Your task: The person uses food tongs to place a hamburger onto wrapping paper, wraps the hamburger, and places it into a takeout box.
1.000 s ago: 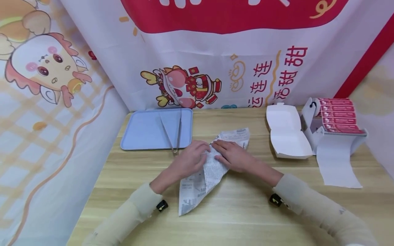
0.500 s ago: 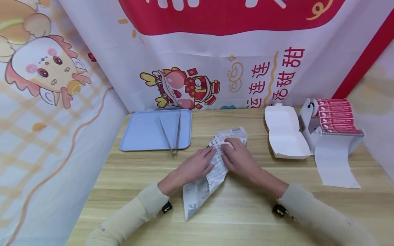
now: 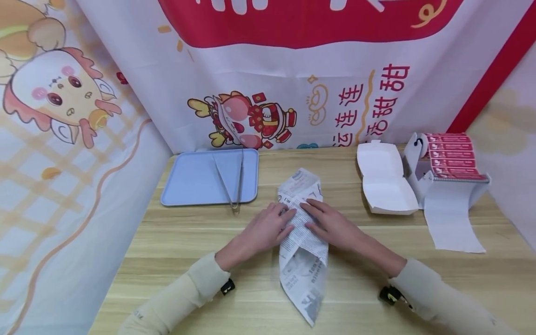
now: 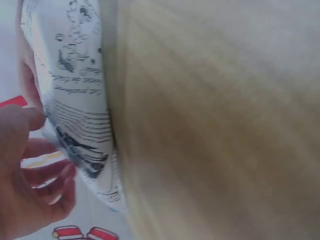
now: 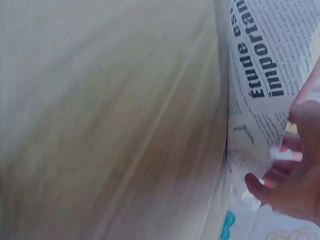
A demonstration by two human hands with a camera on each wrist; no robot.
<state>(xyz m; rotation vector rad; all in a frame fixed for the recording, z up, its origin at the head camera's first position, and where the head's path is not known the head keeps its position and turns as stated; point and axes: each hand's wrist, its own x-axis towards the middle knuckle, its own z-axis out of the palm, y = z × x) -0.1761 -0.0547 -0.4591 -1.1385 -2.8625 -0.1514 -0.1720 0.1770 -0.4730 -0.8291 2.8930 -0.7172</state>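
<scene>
A sheet of newsprint-patterned wrapping paper [image 3: 302, 232], folded into a long packet with pointed ends, lies on the table in the head view. Its near end forms an open flap; whether anything is inside is hidden. The left hand [image 3: 268, 226] rests its fingers on the packet's left side. From the right, the right hand [image 3: 332, 225] lays extended fingers across the upper folds. In the left wrist view the paper [image 4: 75, 95] bulges beside the loosely bent left fingers. The right wrist view shows the paper [image 5: 265, 75] with the right thumb and fingers along its edge.
A blue tray [image 3: 190, 179] stands at the back left with metal tongs [image 3: 237, 188] lying partly on it. At the back right are an open white takeaway box [image 3: 387, 179] and a dispenser with a roll of red labels [image 3: 452, 156], its white backing strip [image 3: 448, 223] hanging forward.
The paper packet has turned, its near end swinging to the right, so it now points almost straight toward the person. Both hands have stayed on it, shifting slightly.
</scene>
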